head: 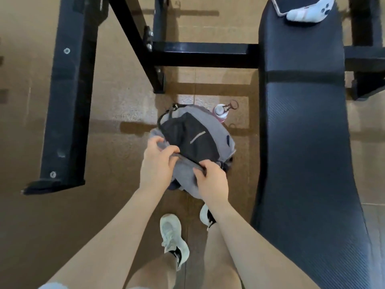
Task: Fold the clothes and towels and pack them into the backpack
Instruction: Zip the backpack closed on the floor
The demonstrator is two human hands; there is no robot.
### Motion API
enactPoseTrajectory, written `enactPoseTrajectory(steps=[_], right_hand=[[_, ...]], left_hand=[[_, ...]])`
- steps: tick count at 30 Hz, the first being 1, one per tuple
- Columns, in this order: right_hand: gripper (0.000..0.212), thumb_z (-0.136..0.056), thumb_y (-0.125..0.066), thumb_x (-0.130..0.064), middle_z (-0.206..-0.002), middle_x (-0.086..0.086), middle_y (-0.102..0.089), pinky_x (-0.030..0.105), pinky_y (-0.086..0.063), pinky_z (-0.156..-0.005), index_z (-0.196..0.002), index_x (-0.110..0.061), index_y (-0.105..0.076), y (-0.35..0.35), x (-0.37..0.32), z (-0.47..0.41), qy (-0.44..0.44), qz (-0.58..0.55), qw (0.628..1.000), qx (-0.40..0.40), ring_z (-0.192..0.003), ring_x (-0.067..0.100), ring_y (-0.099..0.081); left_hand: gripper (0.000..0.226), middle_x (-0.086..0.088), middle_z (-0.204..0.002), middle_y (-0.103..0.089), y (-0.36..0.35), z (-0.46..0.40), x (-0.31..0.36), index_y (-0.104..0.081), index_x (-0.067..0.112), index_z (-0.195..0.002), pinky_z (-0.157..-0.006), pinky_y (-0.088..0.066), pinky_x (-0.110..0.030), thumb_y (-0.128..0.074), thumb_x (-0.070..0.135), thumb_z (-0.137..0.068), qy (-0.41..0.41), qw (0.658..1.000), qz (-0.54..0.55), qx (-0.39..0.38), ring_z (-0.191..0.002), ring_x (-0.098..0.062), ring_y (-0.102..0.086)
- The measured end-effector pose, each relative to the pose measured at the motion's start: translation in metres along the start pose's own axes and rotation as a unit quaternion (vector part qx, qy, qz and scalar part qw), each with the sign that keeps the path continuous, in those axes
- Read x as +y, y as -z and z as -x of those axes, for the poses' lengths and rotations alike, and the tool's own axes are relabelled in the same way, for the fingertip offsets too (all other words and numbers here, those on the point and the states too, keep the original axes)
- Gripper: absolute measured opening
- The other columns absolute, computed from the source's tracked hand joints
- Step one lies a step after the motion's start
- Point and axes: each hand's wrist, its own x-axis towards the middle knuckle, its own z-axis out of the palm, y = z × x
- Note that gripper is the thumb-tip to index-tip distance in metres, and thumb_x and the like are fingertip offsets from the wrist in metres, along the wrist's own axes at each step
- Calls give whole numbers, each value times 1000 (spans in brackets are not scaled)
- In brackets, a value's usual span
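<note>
A grey and black backpack (210,130) stands on the floor in front of my feet. My left hand (155,161) grips the near left edge of its grey fabric, fingers curled over the rim. My right hand (211,180) pinches the same dark rim further right. Between my hands the grey panel (184,174) hangs down toward me. I cannot tell whether this panel is part of the backpack or a cloth. The inside of the backpack is hidden.
A dark padded bench (302,132) runs along the right, with a phone (291,3) and a white controller (308,11) at its far end. A pink bottle (220,113) stands behind the backpack. A black metal frame (68,97) stands left and ahead. My shoes (173,234) are on the brown floor.
</note>
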Motion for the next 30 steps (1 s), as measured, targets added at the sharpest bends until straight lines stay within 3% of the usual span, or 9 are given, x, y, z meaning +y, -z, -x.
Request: enactPoseTrajectory(steps=[2, 6, 11, 14, 16, 19, 21, 26, 30], right_hand=[[14, -96, -44, -24, -89, 4, -58, 31, -40, -63, -92, -13, -52, -16, 9, -10, -28, 10, 999, -15, -82, 22, -56], [22, -94, -48, -22, -73, 3, -46, 30, -33, -59, -77, -12, -40, -48, 8, -22, -4, -24, 999, -35, -69, 22, -48], [17, -93, -50, -20, -74, -3, -41, 23, -29, -57, -80, -14, -40, -78, 4, -9, -3, -66, 993, -95, -71, 14, -40], [24, -93, -50, -20, -69, -11, -33, 14, -31, -54, -74, -21, -36, -82, 6, -6, 9, -65, 992, -109, -63, 5, -35], [25, -92, -52, -19, -68, -12, -34, 12, -32, -56, -72, -25, -37, -79, 8, -9, 12, -72, 991, -108, -62, 1, -35], [2, -90, -54, -17, -81, -5, -50, 15, -34, -63, -91, -15, -55, -65, 4, -13, 15, -98, 989, -109, -74, 6, -46], [9, -90, -56, -16, -90, 1, -58, 21, -41, -73, -97, -11, -59, -55, -4, -14, 32, -106, 989, -95, -84, 14, -52], [13, -89, -57, -14, -98, 5, -64, 15, -41, -74, -101, -11, -59, -32, -40, -3, 85, -155, 980, -96, -88, 12, -55], [25, -83, -67, -17, -97, -9, -61, 13, -47, -77, -106, -17, -58, -28, -47, 1, 85, -191, 961, -182, -89, 3, -58]], left_hand=[[27, -6, -132, -47, -10, -11, -8, -60, 18, -119, -85, -42, -28, -45, 20, -97, 84, 992, 70, -66, -112, -23, -53], [32, 3, -121, -53, -22, -44, -10, -46, 27, -125, -86, -37, -30, -41, 39, -97, 239, 940, 234, -68, -108, -17, -52], [98, -11, -140, -40, -36, -68, -18, -16, 7, -144, -80, -40, -33, -67, 53, -76, 293, 938, 138, -125, -121, -30, -47], [48, -16, -117, -55, -48, -69, -30, -41, 2, -121, -67, -45, -34, -64, 24, -85, 274, 953, 47, -118, -92, -30, -56], [20, -17, -108, -60, -51, -68, -33, -51, 2, -106, -67, -46, -35, -53, 12, -89, 277, 954, 79, -86, -86, -28, -55], [23, -13, -111, -61, -43, -61, -23, -55, 5, -112, -86, -50, -42, -51, 13, -91, 307, 921, 238, -7, -101, -30, -57], [24, -9, -109, -63, -30, -54, -8, -58, 8, -112, -91, -49, -44, -53, 16, -90, 285, 908, 305, 39, -101, -27, -58], [32, -1, -113, -63, 16, -38, 19, -60, 15, -119, -93, -47, -36, -62, 18, -87, 187, 932, 286, 118, -106, -17, -57], [40, 2, -122, -59, 28, -30, 13, -56, 15, -125, -91, -37, -22, -64, 19, -86, 123, 961, 236, 75, -114, -14, -51]])
